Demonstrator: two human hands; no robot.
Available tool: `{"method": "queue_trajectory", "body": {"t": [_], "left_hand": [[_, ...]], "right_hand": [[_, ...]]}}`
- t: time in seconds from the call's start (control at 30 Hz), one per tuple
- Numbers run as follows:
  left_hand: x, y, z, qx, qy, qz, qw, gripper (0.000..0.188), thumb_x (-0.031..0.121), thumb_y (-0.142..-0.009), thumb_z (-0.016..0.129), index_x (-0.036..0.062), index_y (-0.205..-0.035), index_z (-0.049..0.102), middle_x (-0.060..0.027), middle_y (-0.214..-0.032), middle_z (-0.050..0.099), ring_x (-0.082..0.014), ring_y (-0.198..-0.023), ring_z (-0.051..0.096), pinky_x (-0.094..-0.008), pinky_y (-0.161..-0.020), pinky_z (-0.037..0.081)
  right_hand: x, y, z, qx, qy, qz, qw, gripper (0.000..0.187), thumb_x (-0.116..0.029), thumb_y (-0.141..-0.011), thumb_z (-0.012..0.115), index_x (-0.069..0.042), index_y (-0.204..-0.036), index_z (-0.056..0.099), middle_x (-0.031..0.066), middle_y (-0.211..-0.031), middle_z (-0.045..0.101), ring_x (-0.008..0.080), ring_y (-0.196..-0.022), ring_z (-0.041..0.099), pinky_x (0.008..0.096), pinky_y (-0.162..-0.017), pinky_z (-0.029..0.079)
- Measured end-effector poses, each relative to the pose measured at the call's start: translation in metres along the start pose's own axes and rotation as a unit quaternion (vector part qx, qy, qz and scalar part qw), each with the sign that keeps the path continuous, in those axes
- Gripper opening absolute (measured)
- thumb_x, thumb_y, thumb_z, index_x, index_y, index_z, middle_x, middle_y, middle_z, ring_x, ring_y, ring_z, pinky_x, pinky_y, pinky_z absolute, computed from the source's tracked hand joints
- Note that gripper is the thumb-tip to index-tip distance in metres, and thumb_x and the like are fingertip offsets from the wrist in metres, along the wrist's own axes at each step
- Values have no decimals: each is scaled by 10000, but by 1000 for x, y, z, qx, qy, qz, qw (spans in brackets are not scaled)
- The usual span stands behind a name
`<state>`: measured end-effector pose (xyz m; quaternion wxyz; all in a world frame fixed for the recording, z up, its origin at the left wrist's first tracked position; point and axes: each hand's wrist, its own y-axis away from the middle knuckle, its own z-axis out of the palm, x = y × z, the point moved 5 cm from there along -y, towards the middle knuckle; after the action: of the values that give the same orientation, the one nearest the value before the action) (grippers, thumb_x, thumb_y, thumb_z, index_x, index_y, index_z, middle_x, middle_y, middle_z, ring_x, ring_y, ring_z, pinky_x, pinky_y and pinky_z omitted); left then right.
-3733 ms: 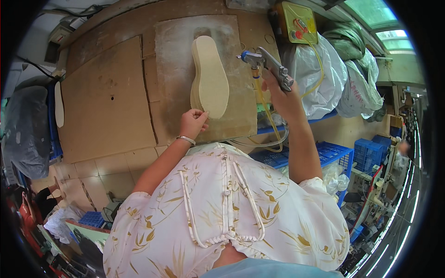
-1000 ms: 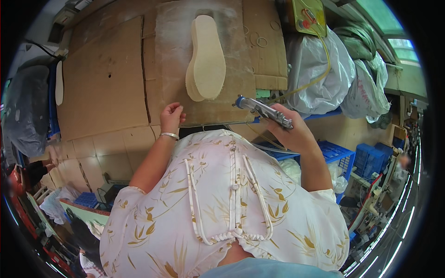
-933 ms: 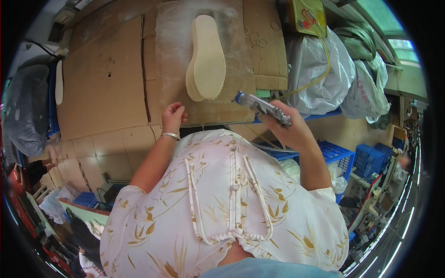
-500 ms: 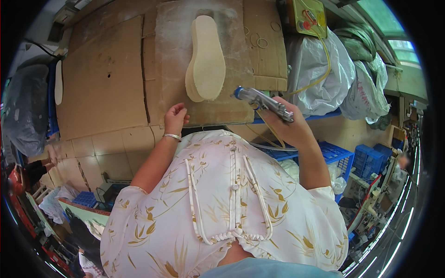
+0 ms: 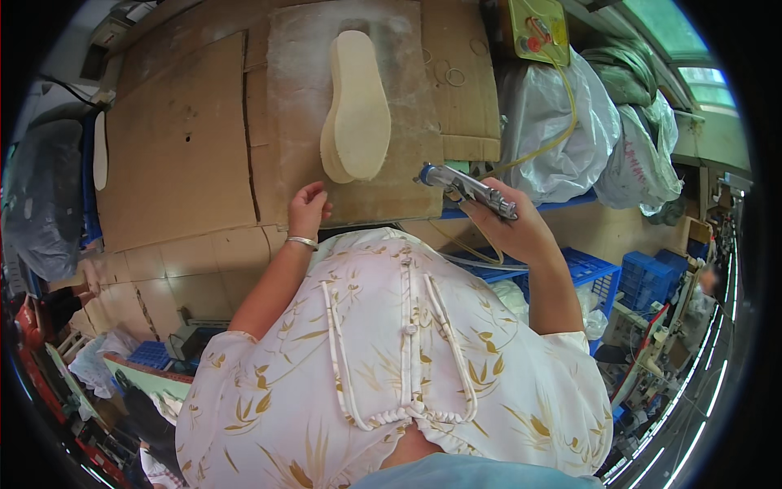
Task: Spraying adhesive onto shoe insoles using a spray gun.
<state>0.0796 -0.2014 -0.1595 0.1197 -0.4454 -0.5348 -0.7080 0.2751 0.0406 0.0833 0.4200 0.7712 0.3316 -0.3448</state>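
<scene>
The right hand (image 5: pixel 521 232) has its fingers clamped around a silver metal spray gun (image 5: pixel 466 187), its nozzle pointing toward a pale cream shoe sole (image 5: pixel 357 106) lying on a dusty cardboard sheet (image 5: pixel 301 98) on the counter. The left hand (image 5: pixel 307 210) rests on the sheet's near edge, fingers loosely curled, holding nothing.

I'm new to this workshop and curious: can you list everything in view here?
shoe sole: one, cream, flat on the dusty cardboard panel
second sole: one, pale, far left edge
spray gun: one, silver, held at the bench's right edge
plastic bags: several, whitish and green, right
crates: several, blue, lower right
yellow box: one, top right
left hand: resting on the panel edge, silver bracelet
right hand: gripping the spray gun
</scene>
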Motion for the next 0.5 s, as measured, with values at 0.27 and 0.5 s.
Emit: {"method": "queue_trajectory", "body": {"t": [0.27,0.5], "left_hand": [[5,1,8,9,13,2,1000,277,103,-870,594,34,-1136,559,-28,-971,599,-99,-682,594,-219,-546,494],[3,1,14,-4,9,9,1000,272,106,-868,596,36,-1129,562,-25,-968,604,-95,-681,594,-220,-547,490]], "right_hand": [[-4,-19,-22,113,-22,-44,992,181,-206,-885,634,-43,-955,599,-23,-675,497,77,-615,416,235,-568,379],[0,-33,-32,141,-33,-71,987,165,-187,-889,627,-39,-956,603,-36,-692,498,55,-643,417,227,-576,378]]}}
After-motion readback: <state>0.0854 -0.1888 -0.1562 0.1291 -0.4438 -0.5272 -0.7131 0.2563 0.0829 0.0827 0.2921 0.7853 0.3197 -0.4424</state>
